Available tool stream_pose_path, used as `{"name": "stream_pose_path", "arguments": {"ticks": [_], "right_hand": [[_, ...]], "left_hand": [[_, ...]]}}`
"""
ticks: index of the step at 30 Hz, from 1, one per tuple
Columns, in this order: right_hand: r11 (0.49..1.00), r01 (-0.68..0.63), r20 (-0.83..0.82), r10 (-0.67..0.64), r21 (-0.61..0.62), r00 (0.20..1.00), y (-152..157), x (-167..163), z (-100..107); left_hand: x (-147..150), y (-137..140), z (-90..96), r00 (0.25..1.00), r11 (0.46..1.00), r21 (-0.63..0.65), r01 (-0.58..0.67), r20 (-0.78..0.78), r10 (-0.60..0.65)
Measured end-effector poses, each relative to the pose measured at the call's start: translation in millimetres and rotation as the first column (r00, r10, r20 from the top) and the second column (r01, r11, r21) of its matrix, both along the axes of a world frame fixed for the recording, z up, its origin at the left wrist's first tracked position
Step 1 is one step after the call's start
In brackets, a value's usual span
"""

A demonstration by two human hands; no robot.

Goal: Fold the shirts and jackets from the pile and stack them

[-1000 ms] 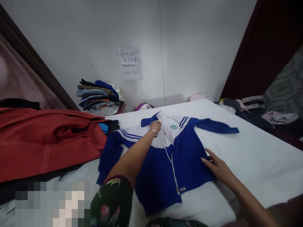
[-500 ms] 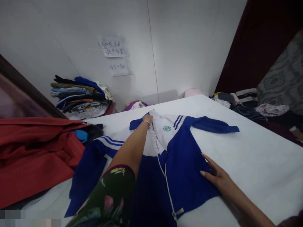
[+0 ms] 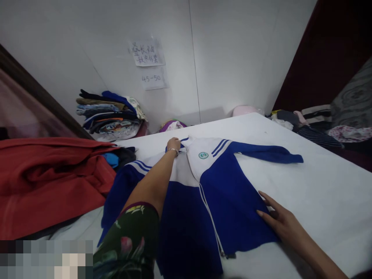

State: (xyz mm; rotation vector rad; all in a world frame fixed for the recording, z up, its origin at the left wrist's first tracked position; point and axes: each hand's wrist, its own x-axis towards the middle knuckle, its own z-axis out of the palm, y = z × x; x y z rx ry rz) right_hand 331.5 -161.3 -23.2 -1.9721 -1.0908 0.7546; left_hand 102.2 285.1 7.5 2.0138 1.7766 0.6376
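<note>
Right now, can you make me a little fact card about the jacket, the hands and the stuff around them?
Jacket: blue with a white top and a round green badge
Lying on: a white surface
Left hand: at the collar, the hand hiding its grip
Right hand: at the jacket's side edge, thumb and fingers apart
Picture left: red cloth
By the wall: folded clothes stack
On the wall: two paper notes, the lower reading "45-50"

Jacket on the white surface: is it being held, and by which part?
The left hand is at the collar of the jacket, the right hand at its side edge near the hem; whether either grips the fabric cannot be told.
</note>
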Motion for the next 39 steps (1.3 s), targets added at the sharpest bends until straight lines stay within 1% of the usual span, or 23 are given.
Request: {"name": "stream_pose_path", "arguments": {"ticks": [2,4,6,7,9,11,12,13,16,18,19,23,25,27,29,31,33,34,36,39], "right_hand": [[0.998,-0.018,0.196,0.005,0.065,0.981,-1.7,1.3,-1.1],[0.987,-0.041,0.357,-0.018,0.158,0.934,-1.5,-2.0,2.1],[0.965,-0.112,0.432,0.0,0.235,0.902,0.9,-10.5,9.7],[0.952,-0.175,0.447,0.046,0.25,0.893,2.8,-16.1,14.3],[0.917,-0.328,0.463,0.195,0.228,0.865,8.4,-27.7,22.4],[0.87,-0.461,0.474,0.336,0.175,0.814,15.5,-37.1,26.1],[0.848,-0.51,0.476,0.393,0.143,0.787,19.4,-40.3,25.6],[0.828,-0.55,0.475,0.442,0.11,0.761,23.2,-42.6,23.8],[0.769,-0.639,0.448,0.574,-0.008,0.685,31.9,-45.5,12.9],[0.74,-0.67,0.421,0.628,-0.062,0.654,34.1,-45.8,5.4],[0.734,-0.676,0.412,0.638,-0.07,0.65,34.2,-46.0,2.5],[0.743,-0.668,0.407,0.621,-0.034,0.67,30.8,-46.7,-3.1],[0.747,-0.665,0.408,0.611,-0.013,0.678,29.6,-47.1,-3.8],[0.748,-0.664,0.408,0.604,0.005,0.684,29.2,-47.3,-4.0],[0.749,-0.663,0.413,0.6,0.013,0.685,29.2,-47.5,-3.9],[0.748,-0.664,0.42,0.599,0.01,0.681,29.1,-47.6,-3.7],[0.746,-0.666,0.426,0.601,0.003,0.676,29.2,-47.2,-4.2],[0.745,-0.667,0.429,0.601,0.003,0.674,29.3,-46.9,-4.6],[0.744,-0.669,0.437,0.601,0.002,0.67,29.8,-45.9,-5.5],[0.742,-0.67,0.453,0.589,0.023,0.669,29.9,-45.6,-2.4]], "left_hand": [[-11.0,-5.5,9.3,0.999,1.0,0.008,0.025,-0.034,-0.025],[-20.8,-13.3,18.1,0.995,0.997,0.008,0.072,-0.071,-0.071],[-28.1,-23.2,24.2,0.987,0.992,-0.006,0.123,-0.101,-0.123],[-30.9,-28.5,26.0,0.977,0.987,-0.02,0.157,-0.14,-0.158],[-36.2,-38.5,27.3,0.923,0.97,-0.052,0.239,-0.298,-0.243],[-41.6,-46.1,25.9,0.829,0.949,-0.079,0.304,-0.469,-0.305],[-44.1,-48.6,24.6,0.79,0.944,-0.084,0.32,-0.527,-0.315],[-46.2,-49.9,23.3,0.771,0.944,-0.079,0.32,-0.557,-0.308],[-47.0,-45.5,22.9,0.768,0.959,-0.048,0.279,-0.589,-0.252],[-40.5,-35.7,28.6,0.774,0.968,-0.011,0.251,-0.598,-0.208],[-35.1,-29.1,33.2,0.781,0.97,0.012,0.242,-0.595,-0.188],[-4.4,-0.2,51.1,0.815,0.969,0.075,0.234,-0.558,-0.154],[10.1,9.5,49.8,0.828,0.969,0.061,0.238,-0.534,-0.17],[19.1,12.8,38.9,0.84,0.968,0.029,0.25,-0.504,-0.202],[20.9,9.8,23.3,0.851,0.963,-0.001,0.269,-0.467,-0.239],[16.0,2.4,10.8,0.864,0.958,-0.015,0.286,-0.428,-0.265],[7.1,-7.5,7.4,0.877,0.956,-0.007,0.294,-0.396,-0.272],[1.9,-13.4,9.5,0.886,0.955,0.01,0.297,-0.375,-0.272],[-8.5,-28.2,19.3,0.904,0.949,0.058,0.309,-0.328,-0.275],[-22.8,-63.0,37.1,0.911,0.938,0.09,0.334,-0.286,-0.297]]}}
